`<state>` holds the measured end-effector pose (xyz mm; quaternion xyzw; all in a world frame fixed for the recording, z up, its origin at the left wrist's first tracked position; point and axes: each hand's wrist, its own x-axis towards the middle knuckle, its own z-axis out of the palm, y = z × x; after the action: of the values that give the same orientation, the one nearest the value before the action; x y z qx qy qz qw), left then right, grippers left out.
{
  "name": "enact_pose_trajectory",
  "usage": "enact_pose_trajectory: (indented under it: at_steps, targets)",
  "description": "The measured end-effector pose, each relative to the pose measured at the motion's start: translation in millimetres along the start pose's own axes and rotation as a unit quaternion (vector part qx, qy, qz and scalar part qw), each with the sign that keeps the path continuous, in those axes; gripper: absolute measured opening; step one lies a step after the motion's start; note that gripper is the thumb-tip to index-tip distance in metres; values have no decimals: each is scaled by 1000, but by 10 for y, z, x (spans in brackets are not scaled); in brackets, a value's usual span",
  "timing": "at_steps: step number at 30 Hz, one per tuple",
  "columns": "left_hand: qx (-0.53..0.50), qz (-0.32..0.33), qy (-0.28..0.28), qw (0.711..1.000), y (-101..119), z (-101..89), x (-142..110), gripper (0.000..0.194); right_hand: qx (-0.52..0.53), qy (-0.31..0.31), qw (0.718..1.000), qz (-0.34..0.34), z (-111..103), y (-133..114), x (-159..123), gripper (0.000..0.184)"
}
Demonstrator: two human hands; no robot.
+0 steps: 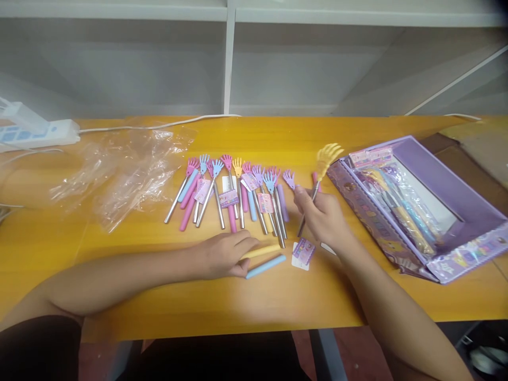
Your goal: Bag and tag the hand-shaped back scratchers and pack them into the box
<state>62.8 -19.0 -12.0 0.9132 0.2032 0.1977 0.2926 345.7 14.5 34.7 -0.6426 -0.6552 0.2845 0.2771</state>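
My right hand [326, 216] is closed around the metal rod of a yellow back scratcher [328, 156], its hand-shaped head pointing up and away. In my left hand [227, 253] the end of a yellow tube [262, 251] is pinched low over the table. A light blue tube [266, 266] lies just below it, close to my left thumb. Behind my hands several back scratchers [237, 168] with pink, blue, purple and yellow heads lie in a row, coloured tubes and tags among them. A purple printed tag [305, 250] rests between my hands. Beside my right hand is a purple back scratcher head [289, 179].
At the right stands an open purple display box [448, 177] holding wrapped back scratchers [400, 206]. Crumpled clear plastic bags [135, 180] cover the table's left part. A white power strip [43, 133] with cables sits at the far left, and a shelf divider [227, 63] rises behind.
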Motion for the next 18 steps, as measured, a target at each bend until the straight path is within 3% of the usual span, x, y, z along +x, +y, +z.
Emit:
enact_pose_trajectory:
  at_steps: [5,10,13,16,18]
  targets:
    - [-47,-6,17,999,-35,3,32,37,195,11,981,-8,59,-55,-25,68]
    - [-111,-70,60,990,-47,-84,68,17,394,-39,918,5,181,-49,13,52]
    - [-183,-144,26,972,-34,-183,68,3,438,-59,897,5,212,-69,23,47]
    - [-286,-162,-28,944,-17,-267,60,13,481,-71,874,5,193,-111,-5,39]
    - [-303,-169,-43,937,-13,-288,57,19,506,-80,859,2,166,-136,-35,36]
